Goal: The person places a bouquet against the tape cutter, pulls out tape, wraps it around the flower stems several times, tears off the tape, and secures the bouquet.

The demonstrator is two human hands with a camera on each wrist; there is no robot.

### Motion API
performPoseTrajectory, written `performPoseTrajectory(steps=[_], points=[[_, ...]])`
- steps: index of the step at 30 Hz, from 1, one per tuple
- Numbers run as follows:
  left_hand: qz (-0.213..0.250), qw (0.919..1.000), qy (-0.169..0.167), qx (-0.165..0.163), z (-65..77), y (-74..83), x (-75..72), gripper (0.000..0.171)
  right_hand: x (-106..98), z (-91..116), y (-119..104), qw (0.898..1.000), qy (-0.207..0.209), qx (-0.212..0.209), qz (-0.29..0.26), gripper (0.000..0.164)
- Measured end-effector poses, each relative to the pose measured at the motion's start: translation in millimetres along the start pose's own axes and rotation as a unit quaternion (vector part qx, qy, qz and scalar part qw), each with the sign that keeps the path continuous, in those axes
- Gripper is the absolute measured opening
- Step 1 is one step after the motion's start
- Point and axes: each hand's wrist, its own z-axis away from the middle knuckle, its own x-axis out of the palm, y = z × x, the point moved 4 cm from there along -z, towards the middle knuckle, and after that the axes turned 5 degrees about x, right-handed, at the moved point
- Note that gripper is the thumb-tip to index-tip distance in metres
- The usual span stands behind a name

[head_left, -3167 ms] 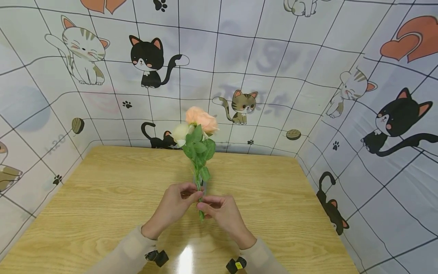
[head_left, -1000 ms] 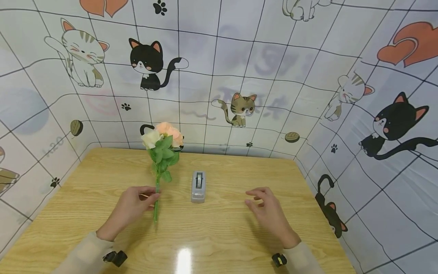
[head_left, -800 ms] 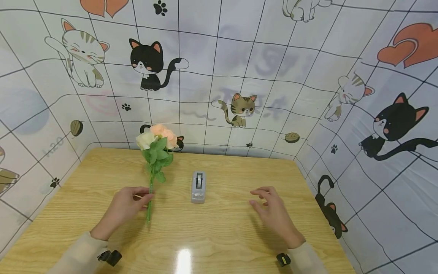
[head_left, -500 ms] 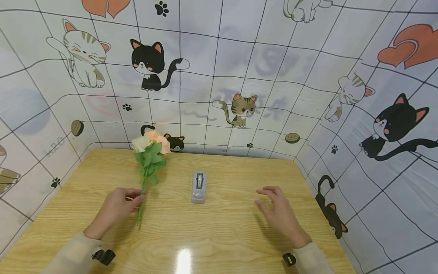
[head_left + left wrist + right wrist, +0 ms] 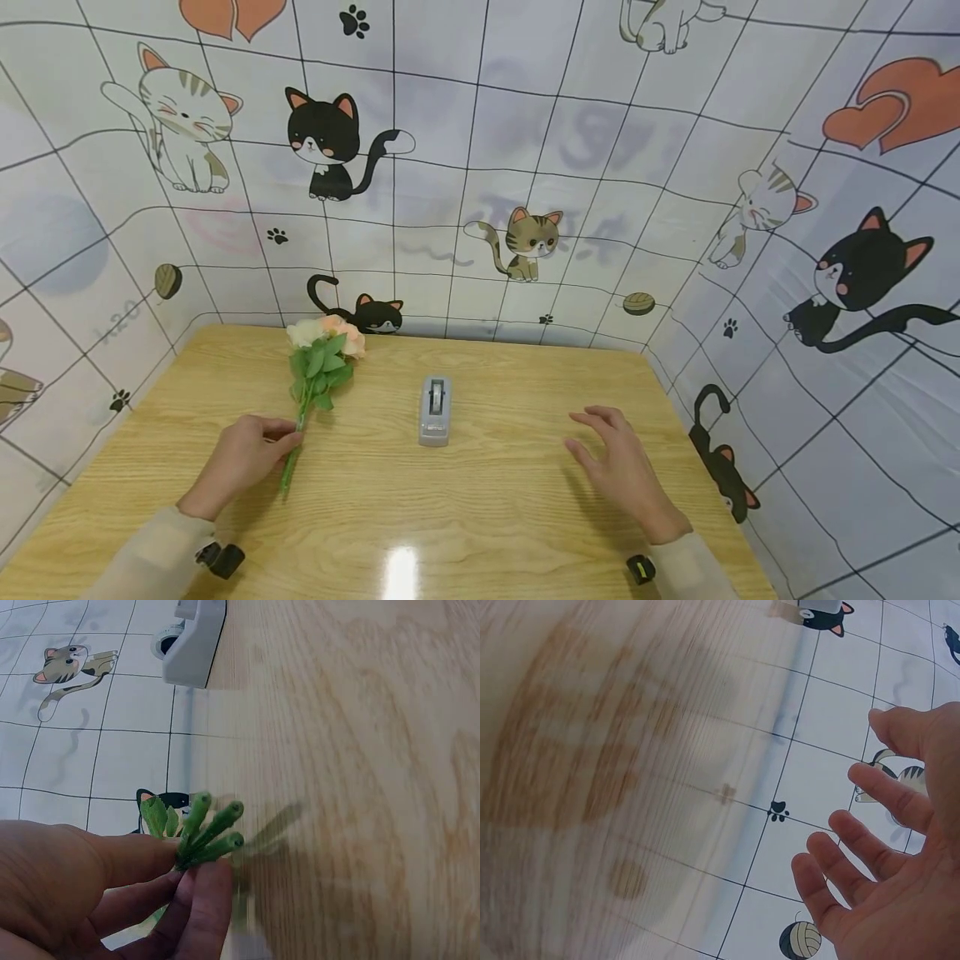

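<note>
A small bunch of artificial roses point(image 5: 317, 371), one cream and one or more peach with green leaves, leans low over the left of the table, blooms toward the back wall. My left hand point(image 5: 243, 457) pinches its stems between thumb and fingers. In the left wrist view three cut stem ends point(image 5: 217, 825) poke out past the fingertips. My right hand point(image 5: 618, 462) is over the right of the table, fingers spread and relaxed, holding nothing; the right wrist view shows its bare palm point(image 5: 900, 900). Between the hands, a grey tape dispenser point(image 5: 435, 411) stands on the table.
The wooden table point(image 5: 480, 500) ends at a white backdrop point(image 5: 465, 125) printed with cats and grid lines, which also closes off both sides. The tape dispenser lies to the right of the roses.
Both hands were together at the stems mid-table; the right let go and moved right. The left carried the roses leftward and lowered the blooms toward the table. The tape dispenser came into full view.
</note>
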Motion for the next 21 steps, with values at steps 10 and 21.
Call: performPoseTrajectory(steps=[10, 21], points=[[-0.020, 0.9996, 0.015, 0.008, -0.9, -5.0, -2.1, 0.035, -5, 2, 4, 1.000, 0.001, -0.001, 0.014, 0.048], [-0.083, 0.9900, 0.079, 0.083, 4.2, 12.6, -3.5, 0.049, -7, 4, 12, 0.998, -0.008, -0.009, 0.061, 0.061]])
